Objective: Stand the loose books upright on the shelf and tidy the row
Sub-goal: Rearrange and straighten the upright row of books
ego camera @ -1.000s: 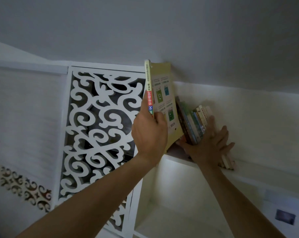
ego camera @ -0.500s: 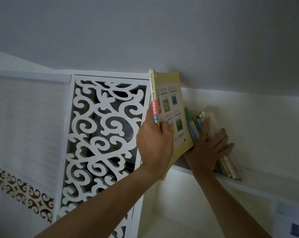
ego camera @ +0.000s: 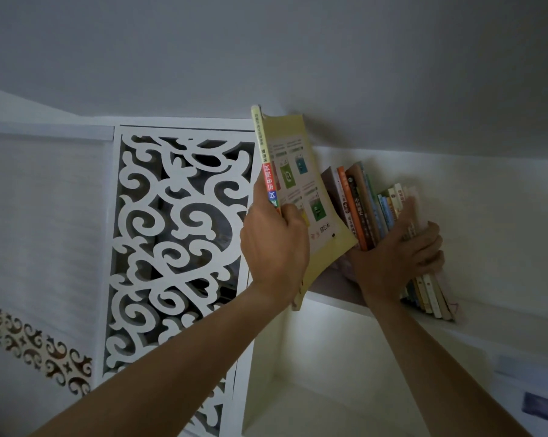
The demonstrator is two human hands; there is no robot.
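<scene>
White scrollwork panel (ego camera: 175, 247) is standing at far left. Left hand (ego camera: 274, 247) is gripping a tall yellow book (ego camera: 301, 197) by its spine, fingers closed round it, holding it upright at the left end of the shelf (ego camera: 332, 302). Row of books (ego camera: 364, 209) is leaning rightward beside it. Right hand (ego camera: 395, 253) is pressing flat against the row, fingers spread and partly curled over the outer books.

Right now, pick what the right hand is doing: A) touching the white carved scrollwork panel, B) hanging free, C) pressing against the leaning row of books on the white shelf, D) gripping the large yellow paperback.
C: the right hand lies spread against the leaning row of books; the left hand holds the large yellow paperback.
</scene>
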